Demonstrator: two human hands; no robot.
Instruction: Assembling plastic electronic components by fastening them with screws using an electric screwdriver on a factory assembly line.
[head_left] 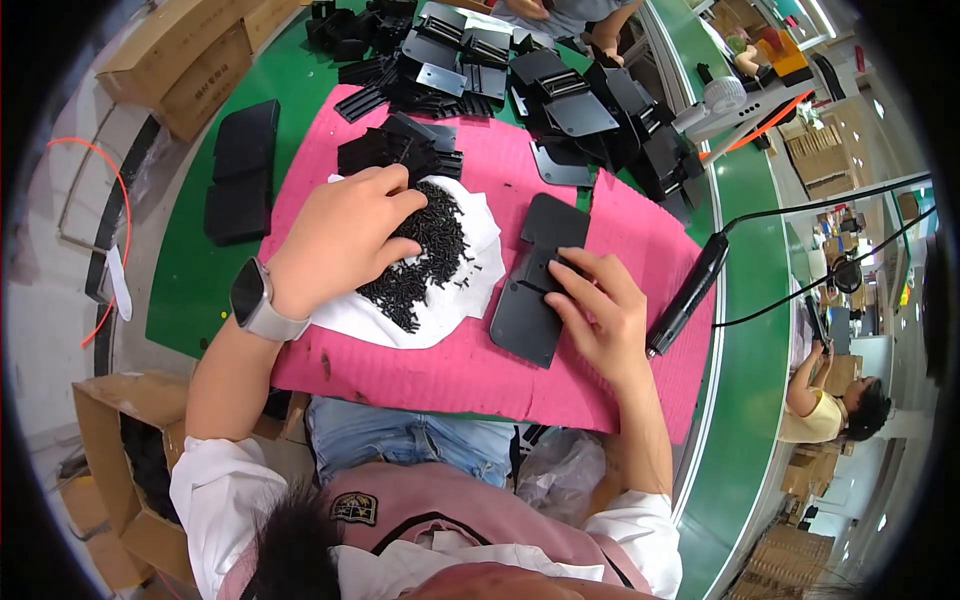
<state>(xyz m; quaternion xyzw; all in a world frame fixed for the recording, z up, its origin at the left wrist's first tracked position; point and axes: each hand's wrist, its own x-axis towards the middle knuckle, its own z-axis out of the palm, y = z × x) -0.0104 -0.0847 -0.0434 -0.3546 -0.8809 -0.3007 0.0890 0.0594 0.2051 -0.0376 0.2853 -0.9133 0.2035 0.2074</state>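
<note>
My left hand (360,225) reaches over a heap of small black screws (432,235), its thumb and index finger spread apart at the heap's edge. The heap lies on a white cloth (470,300) on a pink corrugated sheet (470,375). On the right of that sheet, my right hand (603,310) bears on a flat black plastic part (528,318), with fingertips and thumb at its middle. Whether a small screw is between those fingers cannot be seen. Beside this hand lies a black electric screwdriver (690,295), its cable running off to the right.
Black plastic parts (565,100) pile up along the far side of the green table (180,300). Another black part (242,175) lies at the left. Cardboard boxes (185,75) stand beyond the left edge. Across the table is another person's hand (608,40); a white fan (725,95) stands far right.
</note>
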